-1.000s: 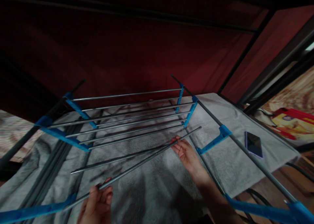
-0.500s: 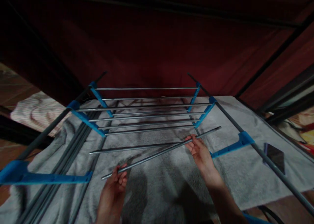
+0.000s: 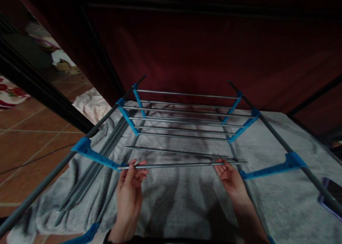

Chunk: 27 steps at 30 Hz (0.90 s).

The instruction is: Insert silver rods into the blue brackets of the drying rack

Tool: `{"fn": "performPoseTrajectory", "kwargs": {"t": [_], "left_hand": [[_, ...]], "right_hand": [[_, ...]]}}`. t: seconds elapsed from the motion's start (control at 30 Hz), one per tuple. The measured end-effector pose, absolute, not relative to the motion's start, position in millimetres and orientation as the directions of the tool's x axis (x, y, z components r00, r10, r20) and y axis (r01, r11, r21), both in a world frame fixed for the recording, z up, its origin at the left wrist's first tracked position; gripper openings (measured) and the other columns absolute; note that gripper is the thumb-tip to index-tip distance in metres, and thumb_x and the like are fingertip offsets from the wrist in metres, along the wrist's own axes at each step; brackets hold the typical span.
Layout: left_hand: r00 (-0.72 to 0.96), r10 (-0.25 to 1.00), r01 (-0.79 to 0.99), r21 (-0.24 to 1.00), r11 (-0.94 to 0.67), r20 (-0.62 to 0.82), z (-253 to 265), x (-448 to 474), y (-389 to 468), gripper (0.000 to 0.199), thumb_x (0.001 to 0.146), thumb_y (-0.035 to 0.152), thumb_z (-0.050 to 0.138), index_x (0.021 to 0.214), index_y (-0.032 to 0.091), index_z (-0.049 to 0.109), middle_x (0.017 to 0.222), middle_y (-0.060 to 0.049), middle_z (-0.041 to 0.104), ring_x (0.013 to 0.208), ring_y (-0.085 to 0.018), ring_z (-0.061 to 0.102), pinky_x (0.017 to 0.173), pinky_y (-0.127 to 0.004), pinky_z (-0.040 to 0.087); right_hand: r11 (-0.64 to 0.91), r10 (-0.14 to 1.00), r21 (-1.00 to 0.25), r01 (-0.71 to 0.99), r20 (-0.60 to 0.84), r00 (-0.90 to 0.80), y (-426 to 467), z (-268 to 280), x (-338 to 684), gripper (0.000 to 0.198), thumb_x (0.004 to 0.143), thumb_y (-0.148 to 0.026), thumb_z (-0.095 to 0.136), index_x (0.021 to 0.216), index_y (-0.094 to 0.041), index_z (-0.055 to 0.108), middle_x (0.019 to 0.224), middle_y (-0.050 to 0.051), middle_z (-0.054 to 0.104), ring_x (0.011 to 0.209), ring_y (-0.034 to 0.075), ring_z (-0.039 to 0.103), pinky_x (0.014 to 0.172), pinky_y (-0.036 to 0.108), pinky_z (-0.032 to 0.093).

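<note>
A thin grey metal rod (image 3: 176,165) lies across both my hands, nearly level. My left hand (image 3: 131,181) pinches it near its left end, which meets the tip of the left blue plastic bracket (image 3: 97,156). Toward its right end, my right hand (image 3: 229,178) grips it with the fingertips, close to the right blue bracket (image 3: 275,169). Just beyond, a second loose rod (image 3: 165,151) rests on the grey blanket. Farther off stands the assembled part of the rack, with several crossbars (image 3: 187,130) joined between blue brackets on two long side poles (image 3: 278,133).
Several grey poles (image 3: 107,148) lie bundled on the blanket (image 3: 184,201) at the left. A phone (image 3: 331,194) sits at the right edge, beyond the side pole. A dark red panel (image 3: 200,51) rises behind the rack. Tiled floor (image 3: 48,137) shows at left.
The held rod has swung from a slant to nearly level, its left end rising to the left bracket's tip. My view has turned left.
</note>
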State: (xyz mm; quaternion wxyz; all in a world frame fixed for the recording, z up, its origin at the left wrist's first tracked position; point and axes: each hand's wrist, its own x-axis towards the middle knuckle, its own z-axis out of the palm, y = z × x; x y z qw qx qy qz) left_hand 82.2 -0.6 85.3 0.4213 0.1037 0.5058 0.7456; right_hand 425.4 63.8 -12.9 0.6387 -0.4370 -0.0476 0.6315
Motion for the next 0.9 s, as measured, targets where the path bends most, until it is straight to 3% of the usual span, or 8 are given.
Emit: {"fn": "performPoseTrajectory", "kwargs": {"t": [0.07,0.23,0.4,0.57,0.77,0.9], "left_hand": [[-0.655,0.725,-0.468,0.867,-0.169,-0.212,96.5,77.8,-0.9,0.041,0.068,0.038,0.087,0.096,0.016,0.067,0.088,-0.007,0.075,0.059,-0.009,0.061,0.057,-0.019,0.048],[-0.735,0.677,-0.311,0.910,-0.274,-0.047,120.8,64.4,-0.4,0.035,0.071,0.036,0.085,0.077,0.018,0.055,0.074,-0.001,0.070,0.056,-0.008,0.054,0.055,-0.018,0.044],[-0.761,0.648,-0.239,0.915,-0.326,0.033,138.5,56.0,-4.0,0.032,0.075,0.036,0.083,0.078,0.019,0.056,0.070,0.003,0.066,0.057,-0.008,0.053,0.054,-0.018,0.040],[-0.789,0.609,-0.237,0.874,-0.425,0.083,148.7,50.2,-12.5,0.022,0.080,0.036,0.078,0.086,0.020,0.065,0.071,0.003,0.061,0.075,-0.013,0.062,0.056,-0.019,0.044],[-0.819,0.574,-0.256,0.893,-0.371,0.004,132.9,41.7,-27.2,0.010,0.083,0.029,0.070,0.087,0.020,0.066,0.076,0.001,0.070,0.064,-0.013,0.062,0.055,-0.022,0.047],[-0.794,0.590,-0.347,0.906,-0.240,-0.148,99.3,35.3,-38.4,0.021,0.078,0.021,0.070,0.098,0.023,0.065,0.073,0.000,0.072,0.058,-0.014,0.062,0.058,-0.022,0.052]], "right_hand": [[-0.219,0.845,-0.594,-0.774,-0.511,0.154,59.1,-18.5,423.9,0.014,0.076,-0.016,0.074,0.086,-0.024,0.070,0.089,0.001,0.077,0.087,0.016,0.075,0.087,0.031,0.064],[-0.127,0.891,-0.677,-0.725,-0.399,0.217,49.5,-21.3,417.3,0.026,0.067,-0.018,0.084,0.086,-0.029,0.070,0.088,-0.001,0.078,0.088,0.018,0.076,0.086,0.030,0.065],[-0.180,0.898,-0.661,-0.728,-0.413,0.153,41.7,-21.8,411.8,0.025,0.066,-0.021,0.085,0.085,-0.030,0.072,0.091,-0.001,0.079,0.089,0.016,0.076,0.089,0.027,0.063],[-0.162,0.889,-0.628,-0.761,-0.428,0.164,37.9,-13.7,408.7,0.022,0.070,-0.019,0.083,0.086,-0.030,0.071,0.090,-0.002,0.078,0.088,0.016,0.075,0.087,0.030,0.065],[-0.113,0.881,-0.582,-0.805,-0.434,0.189,49.0,9.4,416.7,0.014,0.079,-0.016,0.077,0.089,-0.022,0.070,0.088,0.000,0.075,0.083,0.013,0.074,0.086,0.026,0.063],[-0.098,0.893,-0.623,-0.776,-0.398,0.208,63.7,26.9,424.2,0.012,0.080,-0.016,0.075,0.089,-0.021,0.070,0.088,0.002,0.076,0.084,0.014,0.074,0.081,0.026,0.063]]}}
